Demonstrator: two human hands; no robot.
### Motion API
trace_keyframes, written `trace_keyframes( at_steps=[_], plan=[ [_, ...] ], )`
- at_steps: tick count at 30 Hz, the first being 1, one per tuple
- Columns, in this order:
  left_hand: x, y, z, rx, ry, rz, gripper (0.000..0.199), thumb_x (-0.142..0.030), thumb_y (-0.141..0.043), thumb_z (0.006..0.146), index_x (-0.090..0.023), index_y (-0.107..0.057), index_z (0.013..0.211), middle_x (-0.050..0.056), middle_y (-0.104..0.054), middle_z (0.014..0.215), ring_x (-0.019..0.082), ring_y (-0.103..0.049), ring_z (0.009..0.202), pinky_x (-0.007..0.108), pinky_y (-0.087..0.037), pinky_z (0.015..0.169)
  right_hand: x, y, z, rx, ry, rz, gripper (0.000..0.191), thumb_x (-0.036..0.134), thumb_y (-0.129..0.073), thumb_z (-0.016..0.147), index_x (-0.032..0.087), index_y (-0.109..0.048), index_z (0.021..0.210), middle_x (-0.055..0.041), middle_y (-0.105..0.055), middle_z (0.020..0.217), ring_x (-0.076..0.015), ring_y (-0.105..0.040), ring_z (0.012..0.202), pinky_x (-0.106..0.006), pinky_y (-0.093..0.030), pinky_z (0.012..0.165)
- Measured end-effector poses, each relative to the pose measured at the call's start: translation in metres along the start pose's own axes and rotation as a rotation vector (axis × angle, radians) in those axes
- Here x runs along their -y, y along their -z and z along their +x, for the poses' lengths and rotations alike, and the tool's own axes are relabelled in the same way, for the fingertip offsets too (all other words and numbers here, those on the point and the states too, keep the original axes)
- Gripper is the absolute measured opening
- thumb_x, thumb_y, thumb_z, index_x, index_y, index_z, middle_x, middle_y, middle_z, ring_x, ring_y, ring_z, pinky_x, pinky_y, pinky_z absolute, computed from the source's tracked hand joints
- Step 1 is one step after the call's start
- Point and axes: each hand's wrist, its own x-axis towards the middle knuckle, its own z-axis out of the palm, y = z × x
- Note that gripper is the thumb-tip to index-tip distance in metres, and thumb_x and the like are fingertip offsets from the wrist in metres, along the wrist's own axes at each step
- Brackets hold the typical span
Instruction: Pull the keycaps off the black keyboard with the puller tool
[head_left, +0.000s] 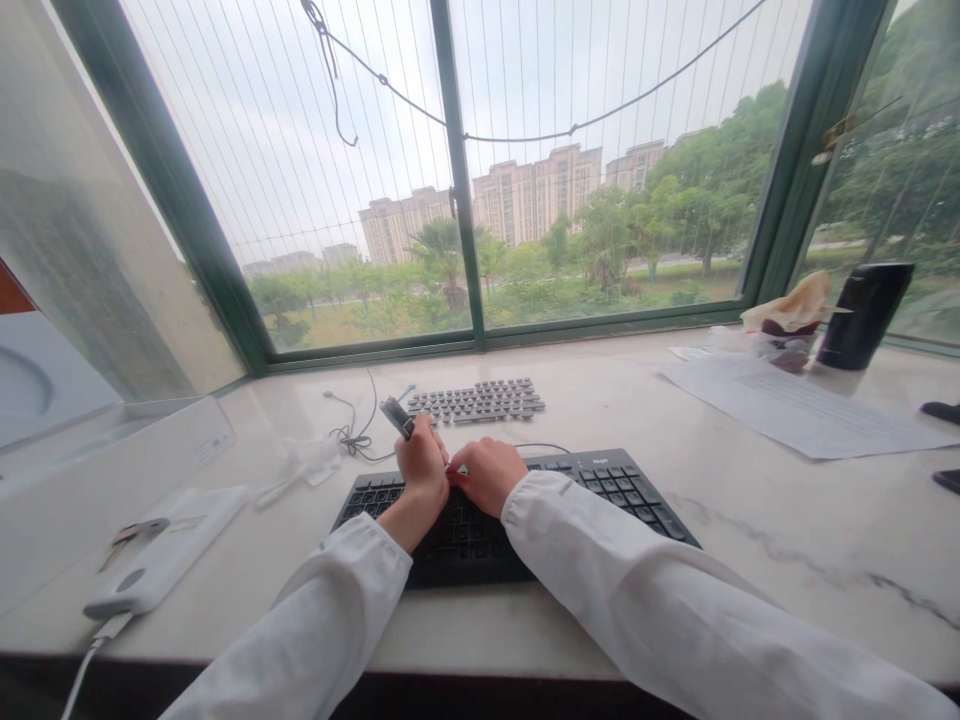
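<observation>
A black keyboard [622,490] lies on the marble-patterned surface near its front edge. Over its upper middle, my left hand [422,462] is wrapped round a dark, brush-like tool [397,417] whose end sticks up to the left. My right hand [491,474] meets it, fingers pinched on a small reddish thing [452,472] between the hands, too small to name. Behind them, loose keycaps [480,401] stand in rows like a keyboard layout. Some of the black keyboard is hidden under my hands and sleeves.
Left are a thin cable [352,437], clear plastic wrapping [304,468], a white power strip or adapter [169,550] with keys [133,538] on it, and a white box [112,490]. Right are paper sheets [802,408], a bag [791,315] and a black cylinder [862,315]. A window stands behind.
</observation>
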Motion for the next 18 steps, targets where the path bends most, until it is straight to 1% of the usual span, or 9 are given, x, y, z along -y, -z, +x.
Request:
trace_keyframes(
  at_steps=[7, 13, 18],
  plan=[
    [0.0005, 0.0000, 0.0013, 0.000, -0.008, 0.028, 0.029, -0.028, -0.051, 0.069, -0.022, -0.030, 0.050, -0.008, -0.028, 0.039, 0.006, -0.026, 0.030, 0.023, -0.018, 0.031, -0.0005, -0.0018, 0.0005, 0.001, -0.021, 0.021, 0.024, 0.040, -0.053, 0.084, 0.036, -0.073, 0.098, -0.0046, -0.070, 0.100, -0.0205, -0.064, 0.092, -0.030, -0.045, 0.077],
    [0.0017, 0.0003, 0.0021, 0.012, -0.029, 0.038, 0.029, -0.028, -0.052, 0.070, -0.022, -0.031, 0.050, -0.007, -0.028, 0.039, 0.007, -0.025, 0.030, 0.023, -0.018, 0.031, -0.0003, -0.0022, -0.0007, -0.035, -0.025, 0.023, 0.024, 0.042, -0.054, 0.083, 0.036, -0.073, 0.096, -0.0046, -0.071, 0.092, -0.0215, -0.066, 0.086, -0.030, -0.045, 0.072],
    [0.0061, 0.0032, 0.0050, 0.052, -0.075, 0.068, 0.031, -0.028, -0.052, 0.071, -0.021, -0.031, 0.049, -0.007, -0.029, 0.039, 0.007, -0.027, 0.031, 0.023, -0.019, 0.031, -0.0016, -0.0025, -0.0002, -0.051, -0.008, 0.015, 0.023, 0.042, -0.055, 0.082, 0.037, -0.074, 0.094, -0.0047, -0.071, 0.090, -0.0211, -0.065, 0.084, -0.030, -0.045, 0.070]
  ],
)
